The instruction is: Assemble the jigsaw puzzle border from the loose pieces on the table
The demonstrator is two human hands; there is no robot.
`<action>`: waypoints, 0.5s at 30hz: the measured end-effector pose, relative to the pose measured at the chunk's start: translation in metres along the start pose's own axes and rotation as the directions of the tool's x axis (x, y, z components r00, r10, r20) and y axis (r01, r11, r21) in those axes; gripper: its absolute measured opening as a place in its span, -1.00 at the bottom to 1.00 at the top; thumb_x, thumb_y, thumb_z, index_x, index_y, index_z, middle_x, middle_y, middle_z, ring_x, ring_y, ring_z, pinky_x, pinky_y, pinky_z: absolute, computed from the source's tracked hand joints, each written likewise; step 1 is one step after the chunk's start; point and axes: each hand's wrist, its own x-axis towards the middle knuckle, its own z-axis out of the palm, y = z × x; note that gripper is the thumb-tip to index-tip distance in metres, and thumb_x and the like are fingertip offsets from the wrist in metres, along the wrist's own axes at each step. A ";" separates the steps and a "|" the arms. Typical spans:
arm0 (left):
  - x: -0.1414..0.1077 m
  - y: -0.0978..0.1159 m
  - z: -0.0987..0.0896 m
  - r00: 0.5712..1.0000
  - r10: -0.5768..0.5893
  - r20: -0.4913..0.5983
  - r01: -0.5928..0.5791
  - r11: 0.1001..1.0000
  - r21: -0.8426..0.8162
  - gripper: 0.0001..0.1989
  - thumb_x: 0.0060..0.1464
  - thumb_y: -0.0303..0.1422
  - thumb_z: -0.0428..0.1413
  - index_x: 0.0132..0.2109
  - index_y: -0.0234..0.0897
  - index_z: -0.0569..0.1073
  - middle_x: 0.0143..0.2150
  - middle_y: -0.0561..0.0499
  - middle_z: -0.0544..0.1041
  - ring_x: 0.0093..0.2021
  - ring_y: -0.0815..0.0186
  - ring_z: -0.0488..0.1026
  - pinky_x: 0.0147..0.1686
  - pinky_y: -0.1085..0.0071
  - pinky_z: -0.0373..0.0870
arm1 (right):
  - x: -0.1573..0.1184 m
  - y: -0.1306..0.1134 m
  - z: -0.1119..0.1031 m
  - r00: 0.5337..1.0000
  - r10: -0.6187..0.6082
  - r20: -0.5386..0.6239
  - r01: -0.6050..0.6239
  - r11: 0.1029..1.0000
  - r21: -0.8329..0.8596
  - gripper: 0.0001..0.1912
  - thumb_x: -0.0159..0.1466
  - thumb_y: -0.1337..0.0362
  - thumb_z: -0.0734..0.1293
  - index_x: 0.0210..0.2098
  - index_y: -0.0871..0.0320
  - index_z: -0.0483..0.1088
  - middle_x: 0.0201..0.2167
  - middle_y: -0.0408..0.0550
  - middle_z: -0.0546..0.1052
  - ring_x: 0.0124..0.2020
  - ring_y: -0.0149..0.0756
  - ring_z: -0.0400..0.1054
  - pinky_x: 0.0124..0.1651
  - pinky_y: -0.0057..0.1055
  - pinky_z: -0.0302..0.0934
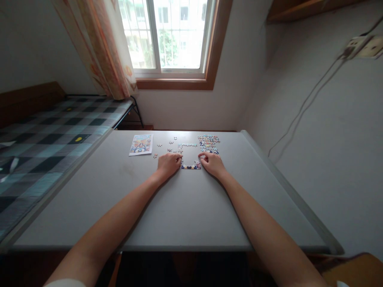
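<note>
A partly joined jigsaw puzzle (pixel 189 167) lies on the table, its border pieces forming a rough rectangle around bare tabletop. My left hand (pixel 169 164) rests at the left side of this border, fingers curled together and hiding some pieces. Over at the right side is my right hand (pixel 212 164), its fingers bent and the thumb close to the index finger. Whatever either hand pinches is too small to make out. Just beyond my right hand is a pile of loose puzzle pieces (pixel 208 140). Several separate pieces (pixel 159 145) are scattered beyond my left hand.
A printed picture sheet (pixel 141 144) lies at the back left of the grey table (pixel 185 211). A bed with a checked cover (pixel 68 123) stands along the left side. Behind are a window (pixel 179 36) and a curtain (pixel 104 48). A cable (pixel 302 107) hangs on the right wall.
</note>
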 end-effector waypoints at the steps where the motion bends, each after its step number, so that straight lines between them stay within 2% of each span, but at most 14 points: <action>1: 0.000 0.000 0.000 1.000 -0.001 0.001 0.001 1.000 -0.002 -0.68 0.17 -0.28 -0.06 -0.06 -0.01 0.55 -0.17 -0.02 0.60 -0.18 0.19 0.52 -0.22 0.34 0.35 | 0.000 0.000 0.000 1.000 0.000 0.001 0.000 1.000 0.000 -0.74 0.17 0.32 0.22 -0.22 0.06 0.50 -0.48 -0.17 0.51 -0.40 -0.35 0.33 -0.17 -0.42 0.08; 4: 0.000 0.000 0.000 1.000 -0.007 -0.015 0.007 1.000 -0.011 -0.68 0.18 -0.26 -0.06 -0.05 -0.01 0.54 -0.22 -0.02 0.61 -0.22 0.19 0.52 -0.25 0.35 0.35 | 0.000 0.000 0.000 1.000 0.006 0.006 -0.006 1.000 -0.002 -0.75 0.17 0.32 0.23 -0.22 0.06 0.50 -0.49 -0.17 0.50 -0.40 -0.34 0.33 -0.17 -0.42 0.08; 7: 0.000 0.000 -0.001 0.999 -0.037 -0.036 0.036 0.999 -0.025 -0.65 0.19 -0.23 -0.06 0.05 0.00 0.47 -0.26 -0.02 0.60 -0.25 0.19 0.52 -0.27 0.36 0.35 | 0.000 0.000 0.000 1.000 0.004 0.006 -0.004 1.000 -0.007 -0.75 0.17 0.32 0.23 -0.22 0.07 0.50 -0.49 -0.17 0.50 -0.40 -0.35 0.33 -0.17 -0.42 0.07; 11: 0.000 0.000 -0.001 0.997 -0.077 -0.025 0.076 0.997 -0.023 -0.63 0.19 -0.21 -0.06 0.11 -0.01 0.43 -0.24 -0.03 0.60 -0.23 0.20 0.52 -0.26 0.37 0.35 | 0.000 0.002 0.001 1.000 -0.005 -0.002 0.005 1.000 -0.004 -0.74 0.17 0.32 0.23 -0.22 0.07 0.50 -0.49 -0.16 0.50 -0.40 -0.35 0.33 -0.17 -0.42 0.07; 15: 0.000 0.001 0.000 0.997 -0.067 -0.025 0.067 0.998 -0.004 -0.61 0.19 -0.20 -0.06 0.13 -0.02 0.40 -0.24 -0.03 0.60 -0.23 0.19 0.52 -0.25 0.35 0.36 | 0.000 0.002 0.002 1.000 -0.009 -0.010 0.009 1.000 0.002 -0.74 0.16 0.32 0.23 -0.22 0.07 0.50 -0.50 -0.17 0.50 -0.40 -0.34 0.33 -0.17 -0.40 0.06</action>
